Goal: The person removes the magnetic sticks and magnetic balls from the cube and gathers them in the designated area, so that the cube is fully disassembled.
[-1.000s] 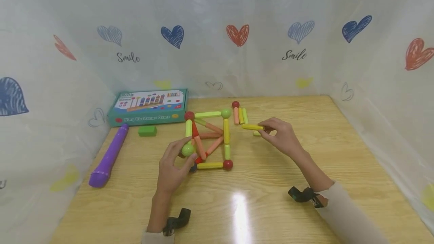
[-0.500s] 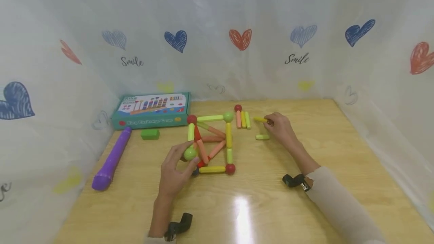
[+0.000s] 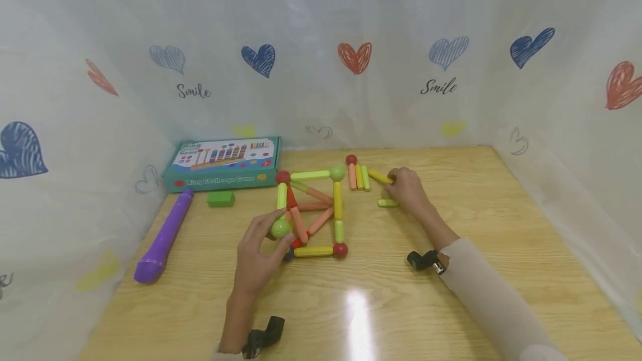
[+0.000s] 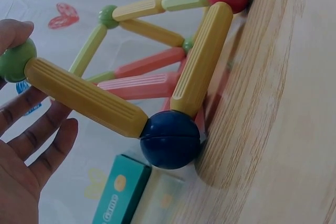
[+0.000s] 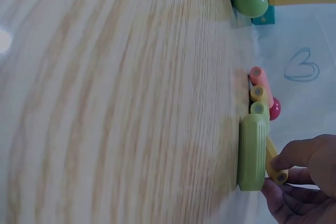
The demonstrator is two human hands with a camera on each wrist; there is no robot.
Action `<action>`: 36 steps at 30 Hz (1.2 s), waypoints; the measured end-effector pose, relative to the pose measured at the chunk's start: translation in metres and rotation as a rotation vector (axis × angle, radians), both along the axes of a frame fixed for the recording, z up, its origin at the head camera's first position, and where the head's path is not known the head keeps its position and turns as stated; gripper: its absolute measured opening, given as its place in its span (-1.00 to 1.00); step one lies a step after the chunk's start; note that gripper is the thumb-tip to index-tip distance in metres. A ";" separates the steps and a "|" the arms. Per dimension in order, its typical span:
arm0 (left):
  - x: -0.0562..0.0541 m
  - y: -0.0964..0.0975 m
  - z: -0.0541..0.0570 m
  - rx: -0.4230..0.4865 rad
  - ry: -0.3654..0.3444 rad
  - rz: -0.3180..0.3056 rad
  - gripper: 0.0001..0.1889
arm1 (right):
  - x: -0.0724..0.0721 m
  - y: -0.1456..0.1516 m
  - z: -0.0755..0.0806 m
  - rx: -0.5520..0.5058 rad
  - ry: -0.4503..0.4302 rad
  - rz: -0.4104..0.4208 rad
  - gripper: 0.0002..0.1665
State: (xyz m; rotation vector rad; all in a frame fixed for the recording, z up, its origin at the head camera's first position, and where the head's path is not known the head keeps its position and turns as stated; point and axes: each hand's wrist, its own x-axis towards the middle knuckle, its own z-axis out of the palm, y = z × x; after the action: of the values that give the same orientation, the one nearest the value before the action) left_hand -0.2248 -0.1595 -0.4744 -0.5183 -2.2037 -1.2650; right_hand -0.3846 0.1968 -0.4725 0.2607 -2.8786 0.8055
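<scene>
A frame of magnetic sticks and balls stands mid-table, with yellow, light-green and orange-red sticks. At its near left upper corner, the left hand grips a light-green ball between thumb and fingers. Below that ball, in the left wrist view, a yellow stick runs down to a dark blue ball. The right hand pinches one end of a yellow stick, whose other end points at a row of loose sticks. Close to this hand lies a short light-green stick.
A red ball sits at the far end of the loose row. To the left are a teal game box, a green block and a purple toy microphone. A white curtain with hearts encloses the table.
The right hand has carried the yellow stick away from the person, to beside the loose row, uncovering the short light-green stick. The left hand stays on its ball.
</scene>
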 end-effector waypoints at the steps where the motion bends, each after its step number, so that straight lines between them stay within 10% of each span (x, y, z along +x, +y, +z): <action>1: 0.000 0.000 0.000 0.001 0.000 0.001 -0.46 | -0.001 -0.001 0.000 0.001 -0.010 0.000 -0.65; 26: -0.003 0.001 -0.002 -0.004 0.053 0.007 -0.43 | -0.005 -0.023 -0.006 -0.034 -0.072 0.090 -0.66; 36: -0.003 0.000 -0.001 -0.001 0.034 -0.001 -0.46 | 0.026 -0.041 0.015 -0.062 0.059 0.107 -0.69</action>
State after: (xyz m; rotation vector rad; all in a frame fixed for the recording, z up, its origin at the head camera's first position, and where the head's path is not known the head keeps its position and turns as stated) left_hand -0.2277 -0.1598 -0.4754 -0.5370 -2.1769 -1.2465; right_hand -0.3587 0.1560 -0.4573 0.4269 -2.7987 0.8882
